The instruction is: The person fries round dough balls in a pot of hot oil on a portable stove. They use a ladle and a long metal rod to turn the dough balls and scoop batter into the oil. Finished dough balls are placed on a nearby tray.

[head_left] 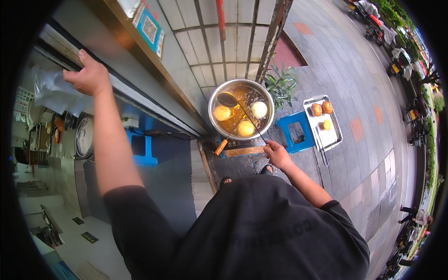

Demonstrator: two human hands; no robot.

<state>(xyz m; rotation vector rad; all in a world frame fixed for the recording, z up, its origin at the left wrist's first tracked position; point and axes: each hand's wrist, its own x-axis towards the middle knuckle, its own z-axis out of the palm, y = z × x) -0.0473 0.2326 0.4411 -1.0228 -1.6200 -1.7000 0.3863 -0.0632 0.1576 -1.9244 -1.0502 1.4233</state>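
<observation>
A steel pot of hot oil stands on the ground below me, with three round dough balls floating in it: two yellow and one paler. My right hand grips the thin handle of a long utensil that reaches into the oil. A ladle with an orange handle rests in the pot. My left hand is raised and grips the edge of a counter ledge at the left.
A metal tray with three fried balls lies right of a blue plastic stool. A second blue stool sits under the counter. A potted plant stands behind the pot. Parked scooters line the far pavement.
</observation>
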